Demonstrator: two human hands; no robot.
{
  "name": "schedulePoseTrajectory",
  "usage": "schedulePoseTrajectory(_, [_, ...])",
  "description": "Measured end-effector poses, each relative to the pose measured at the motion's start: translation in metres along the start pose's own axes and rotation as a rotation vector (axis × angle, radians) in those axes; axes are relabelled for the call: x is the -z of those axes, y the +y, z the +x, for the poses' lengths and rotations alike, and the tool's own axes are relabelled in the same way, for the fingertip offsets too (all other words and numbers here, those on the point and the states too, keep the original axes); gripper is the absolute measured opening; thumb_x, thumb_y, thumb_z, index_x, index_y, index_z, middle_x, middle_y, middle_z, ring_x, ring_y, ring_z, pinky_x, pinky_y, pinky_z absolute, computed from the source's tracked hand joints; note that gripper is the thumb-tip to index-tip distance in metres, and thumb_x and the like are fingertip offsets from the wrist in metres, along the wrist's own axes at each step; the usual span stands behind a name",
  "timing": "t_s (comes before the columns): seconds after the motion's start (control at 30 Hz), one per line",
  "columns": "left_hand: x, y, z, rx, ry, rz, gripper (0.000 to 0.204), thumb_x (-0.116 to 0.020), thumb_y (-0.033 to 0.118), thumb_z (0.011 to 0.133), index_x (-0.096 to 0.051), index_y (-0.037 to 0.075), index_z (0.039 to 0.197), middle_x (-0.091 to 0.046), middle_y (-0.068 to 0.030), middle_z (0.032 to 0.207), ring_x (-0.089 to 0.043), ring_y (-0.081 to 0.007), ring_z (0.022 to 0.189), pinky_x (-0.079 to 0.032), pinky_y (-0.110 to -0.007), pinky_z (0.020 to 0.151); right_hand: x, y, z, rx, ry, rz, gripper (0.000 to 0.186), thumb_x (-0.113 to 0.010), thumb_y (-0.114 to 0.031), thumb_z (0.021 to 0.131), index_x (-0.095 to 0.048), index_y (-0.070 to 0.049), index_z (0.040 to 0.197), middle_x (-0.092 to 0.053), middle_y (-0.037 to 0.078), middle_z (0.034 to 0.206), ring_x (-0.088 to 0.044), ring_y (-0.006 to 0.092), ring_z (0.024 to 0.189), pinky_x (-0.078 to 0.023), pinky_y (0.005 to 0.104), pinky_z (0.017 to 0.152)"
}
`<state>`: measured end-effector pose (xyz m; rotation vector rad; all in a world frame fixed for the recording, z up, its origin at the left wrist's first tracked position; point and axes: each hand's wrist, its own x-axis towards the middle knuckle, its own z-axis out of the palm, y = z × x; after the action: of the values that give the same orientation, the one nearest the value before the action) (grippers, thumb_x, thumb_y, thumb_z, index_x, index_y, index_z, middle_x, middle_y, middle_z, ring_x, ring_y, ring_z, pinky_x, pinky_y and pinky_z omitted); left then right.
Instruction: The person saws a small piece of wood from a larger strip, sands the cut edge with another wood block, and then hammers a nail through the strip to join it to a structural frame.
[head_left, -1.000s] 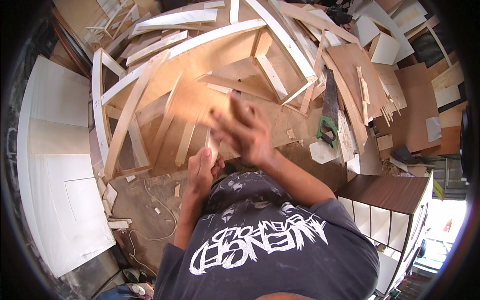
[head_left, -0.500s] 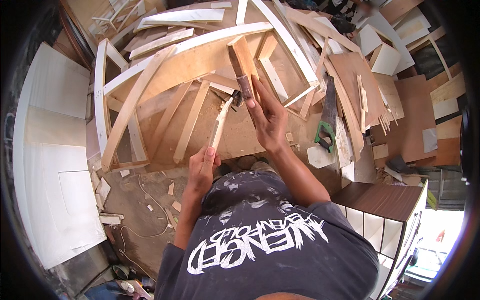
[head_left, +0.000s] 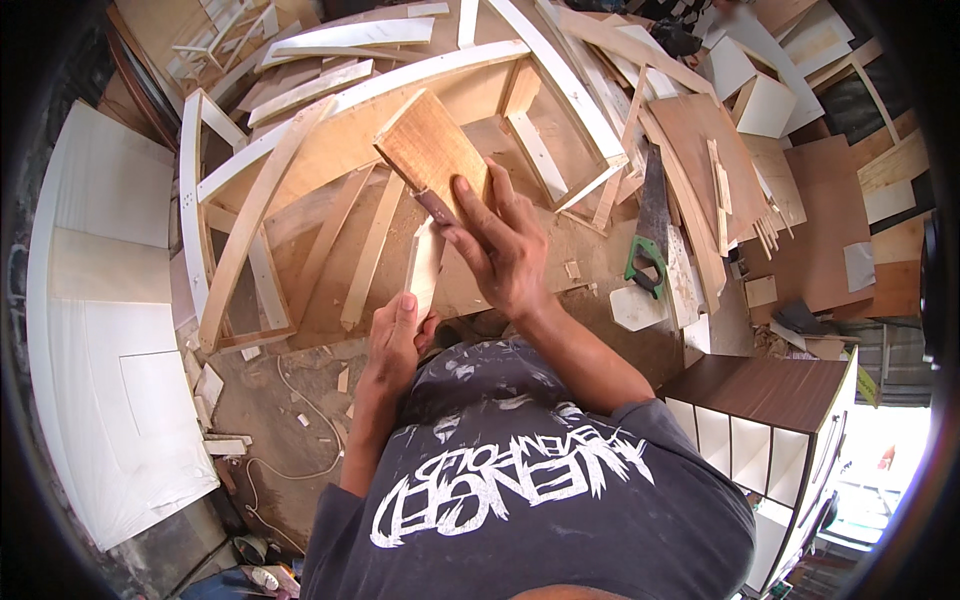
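Bright daylight, even and soft-shadowed — overexposed glare just beyond the dark cabinet [head_left: 770, 400], toward the lower right rim. Edges bend strongly, corners black; focus stays sharp.

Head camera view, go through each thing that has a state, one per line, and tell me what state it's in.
Right hand: closed on the wooden block.
Wooden block: held up, tilted.
Left hand: gripping the pale wood strip.
Pale wood strip: held upright.
Handsaw: lying flat, untouched.
Wooden frame: lying on the floor, unfinished.
Cubby cabinet: compartments open.
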<state>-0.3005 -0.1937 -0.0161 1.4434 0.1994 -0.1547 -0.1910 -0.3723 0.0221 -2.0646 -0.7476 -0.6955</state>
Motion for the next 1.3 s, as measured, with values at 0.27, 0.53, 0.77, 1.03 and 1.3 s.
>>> schedulePoseTrajectory(0.27, [-0.003,0.008,0.009,0.047,-0.022,-0.133,0.06,-0.038,0.057,0.114,-0.061,0.003,0.105,-0.054,-0.0009,0.072,-0.045,-0.0084,0.057,-0.036,-0.026,0.051,-0.017,-0.005,0.003,-0.022,0.027,-0.053,0.063,-0.089,-0.038,0.081,-0.074,-0.026,0.141,-0.06,0.02,0.153,-0.065,0.0341,0.11,-0.054,0.0445,0.096])
schedulePoseTrajectory(0.53, [0.0,0.008,-0.005,0.034,0.067,-0.019,0.057,-0.04,0.053,0.116,-0.061,0.005,0.091,-0.052,0.001,0.071,-0.045,-0.0076,0.06,-0.034,-0.027,0.053,-0.012,0.024,0.026,-0.141,0.018,-0.098,0.055,-0.083,-0.026,0.092,-0.07,-0.012,0.143,-0.066,0.02,0.133,-0.069,0.038,0.096,-0.055,0.0436,0.083])
schedulePoseTrajectory(0.77, [0.008,0.007,-0.004,-0.248,0.111,0.215,0.047,-0.054,0.035,0.113,-0.066,0.0,0.142,-0.058,-0.0004,0.083,-0.05,-0.0128,0.074,-0.044,-0.029,0.068,0.01,0.046,0.003,-0.555,0.035,0.565,0.053,-0.07,-0.023,0.107,-0.058,-0.003,0.155,-0.067,0.005,0.128,-0.057,0.0096,0.1,-0.05,0.0259,0.082])
schedulePoseTrajectory(1.03, [0.026,0.022,-0.005,-0.412,0.198,0.727,0.061,-0.073,0.03,0.099,-0.059,0.009,0.155,-0.064,-0.0143,0.087,-0.064,-0.0303,0.074,-0.051,-0.041,0.069,0.05,0.002,0.005,-0.083,-0.371,0.191,0.059,-0.075,-0.035,0.1,-0.063,-0.01,0.152,-0.063,0.017,0.148,-0.066,0.0234,0.111,-0.052,0.0339,0.095])
schedulePoseTrajectory(1.3, [0.027,0.025,-0.008,-0.375,0.231,1.068,0.059,-0.08,0.04,0.093,-0.068,0.006,0.139,-0.069,-0.0163,0.094,-0.07,-0.0385,0.081,-0.054,-0.049,0.071,0.05,-0.001,0.025,0.203,-0.672,-0.227,0.047,-0.075,-0.039,0.096,-0.073,-0.02,0.14,-0.063,0.017,0.145,-0.067,0.0351,0.103,-0.055,0.0451,0.09])
